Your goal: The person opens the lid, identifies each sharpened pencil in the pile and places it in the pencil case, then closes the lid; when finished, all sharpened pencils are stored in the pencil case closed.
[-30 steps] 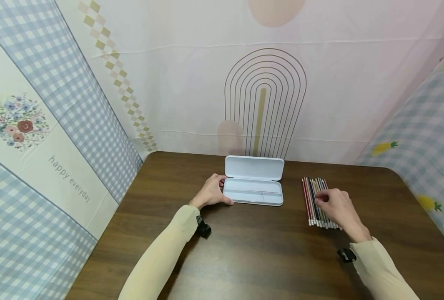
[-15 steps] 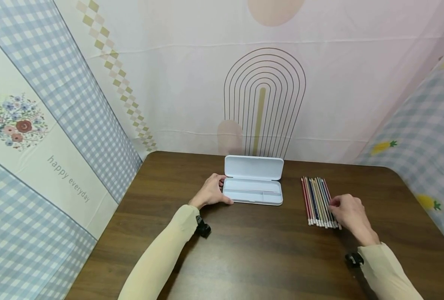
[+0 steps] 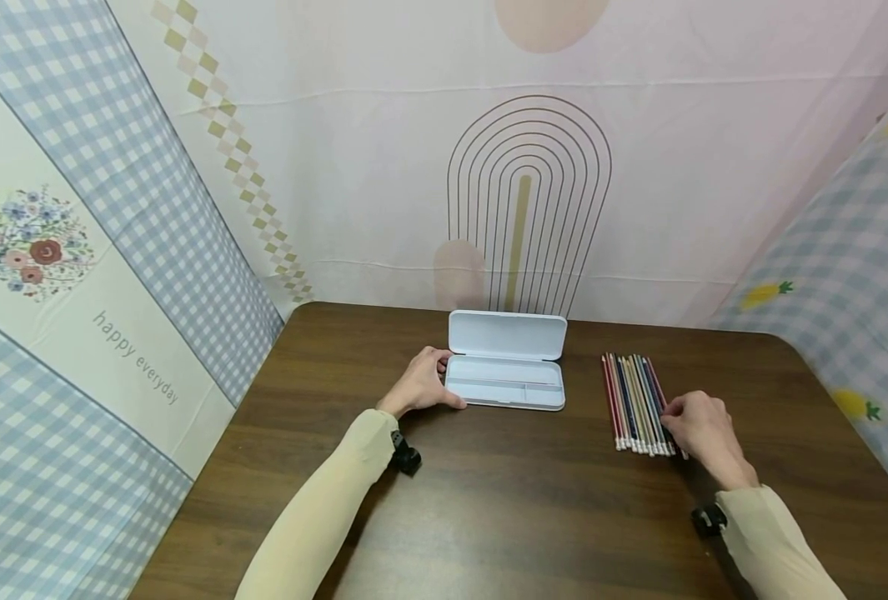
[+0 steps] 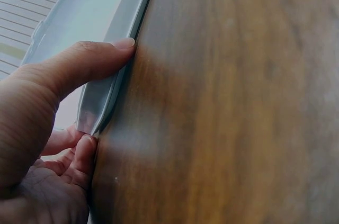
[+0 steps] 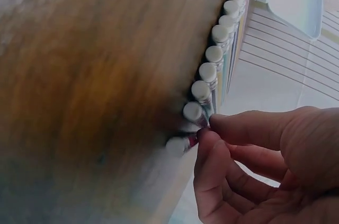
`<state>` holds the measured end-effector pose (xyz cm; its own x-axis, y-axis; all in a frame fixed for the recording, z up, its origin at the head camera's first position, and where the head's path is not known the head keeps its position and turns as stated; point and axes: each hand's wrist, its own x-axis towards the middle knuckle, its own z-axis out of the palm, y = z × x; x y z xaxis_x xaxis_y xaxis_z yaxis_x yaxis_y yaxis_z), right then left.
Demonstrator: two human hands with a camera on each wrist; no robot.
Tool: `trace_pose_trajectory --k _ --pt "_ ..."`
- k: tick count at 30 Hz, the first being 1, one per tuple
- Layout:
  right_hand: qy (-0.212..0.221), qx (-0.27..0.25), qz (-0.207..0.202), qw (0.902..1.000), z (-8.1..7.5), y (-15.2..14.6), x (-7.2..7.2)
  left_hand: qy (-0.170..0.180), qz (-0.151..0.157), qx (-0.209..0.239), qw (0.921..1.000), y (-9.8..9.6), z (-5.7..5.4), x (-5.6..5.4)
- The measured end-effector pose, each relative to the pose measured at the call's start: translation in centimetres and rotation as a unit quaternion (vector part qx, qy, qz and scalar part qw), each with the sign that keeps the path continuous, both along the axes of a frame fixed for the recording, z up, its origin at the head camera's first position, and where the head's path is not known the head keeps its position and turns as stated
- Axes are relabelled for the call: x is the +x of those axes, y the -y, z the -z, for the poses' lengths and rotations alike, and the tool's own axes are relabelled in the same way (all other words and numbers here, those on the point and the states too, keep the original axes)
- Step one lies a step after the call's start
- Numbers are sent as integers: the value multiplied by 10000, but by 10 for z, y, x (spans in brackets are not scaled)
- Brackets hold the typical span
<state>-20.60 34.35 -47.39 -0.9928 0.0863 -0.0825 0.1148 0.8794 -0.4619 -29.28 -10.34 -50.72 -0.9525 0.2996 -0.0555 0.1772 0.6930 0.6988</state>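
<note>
In the head view my left hand (image 3: 419,383) grips the left end of a pale blue pencil case (image 3: 486,391), thumb at the front edge and fingers at the end. The case lies open, its lid (image 3: 507,335) standing up at the back, and its divided tray holds no pencils. To the right, a row of several pencils (image 3: 633,408) lies side by side, white erasers toward me. At the row's right end my right hand (image 3: 702,429) pinches a dark red pencil (image 5: 179,145) between thumb and index finger. Its eraser end sticks out apart from its neighbour in the right wrist view.
Everything lies on a brown wooden table (image 3: 534,508). A white patterned cloth (image 3: 368,192) hangs behind the table's far edge. Blue checked cloth (image 3: 181,200) hangs at the left, and more checked cloth (image 3: 864,275) at the right.
My right hand has moved right, from over the middle of the row to its right end, and now pinches the dark red pencil, its eraser end shifted slightly right. My left hand stays on the case.
</note>
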Motion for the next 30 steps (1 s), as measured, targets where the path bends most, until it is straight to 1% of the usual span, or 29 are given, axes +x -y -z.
trace_pose_trajectory --k 14,22,30 --pt "402 106 251 9988 -5 2 -2 8 -10 -2 10000 1 0 0" --pt "424 108 234 9988 -3 5 1 -4 -2 -31 10000 1 1 0" --pt "520 191 291 9980 -4 7 2 -132 61 -29 9999 1 -1 0"
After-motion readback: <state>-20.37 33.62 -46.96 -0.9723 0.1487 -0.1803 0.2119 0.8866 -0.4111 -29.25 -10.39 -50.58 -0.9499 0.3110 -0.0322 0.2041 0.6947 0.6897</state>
